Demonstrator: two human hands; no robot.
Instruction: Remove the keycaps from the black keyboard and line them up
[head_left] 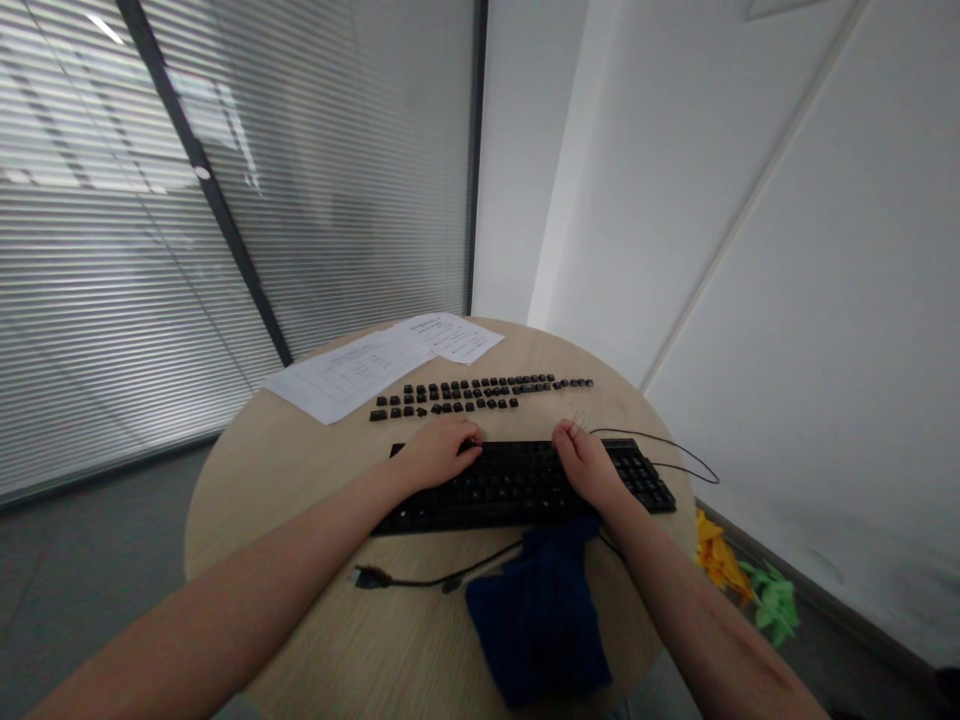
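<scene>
A black keyboard (517,485) lies across the round table, with some keys in place. My left hand (442,450) rests over its back left part, thumb and fingers curled toward each other; what lies between them, if anything, is too dark to make out. At the back edge, right of the middle, my right hand (589,462) is closed on a wire keycap puller (578,418), whose thin wire ends stick up past the fingers. Behind the keyboard, loose black keycaps (465,393) stand in several rough rows.
Printed papers (352,372) lie at the table's back left. In front of the keyboard are a cable with a USB plug (371,577) and a dark blue cloth (540,620). A black cord (697,460) loops at the right. The round table (247,500) stands near a wall.
</scene>
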